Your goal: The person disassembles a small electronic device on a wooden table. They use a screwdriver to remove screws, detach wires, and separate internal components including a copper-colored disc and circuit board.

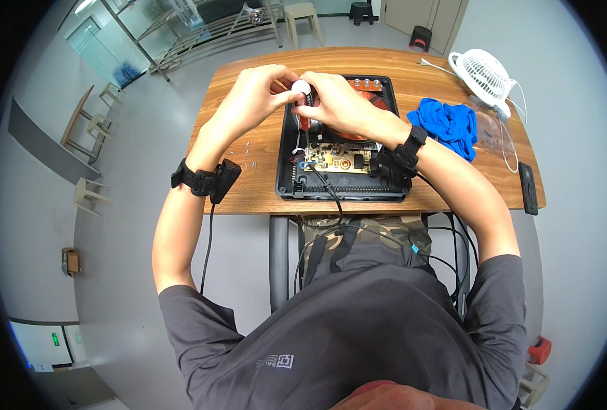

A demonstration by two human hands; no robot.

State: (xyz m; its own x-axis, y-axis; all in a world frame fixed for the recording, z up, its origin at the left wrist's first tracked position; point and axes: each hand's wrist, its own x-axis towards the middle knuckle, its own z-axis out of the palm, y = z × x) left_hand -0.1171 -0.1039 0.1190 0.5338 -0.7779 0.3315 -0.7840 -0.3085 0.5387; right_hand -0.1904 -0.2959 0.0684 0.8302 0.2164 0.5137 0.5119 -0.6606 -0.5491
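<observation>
Over the far left part of an opened induction cooker, I hold an upright screwdriver with a red and black handle and a pale round end on top. My left hand pinches the upper handle from the left. The fingers of my right hand close round it from the right. Its thin shaft points down toward the cooker's inside; the tip's exact contact is hard to tell. A yellowish circuit board lies nearer to me in the black housing. Behind my right hand, the copper coil is partly hidden.
Small screws lie left of the cooker on the wooden table. At the right are a bunched blue cloth, a white fan, a clear plastic bag and a flat black object. Black cables hang before me.
</observation>
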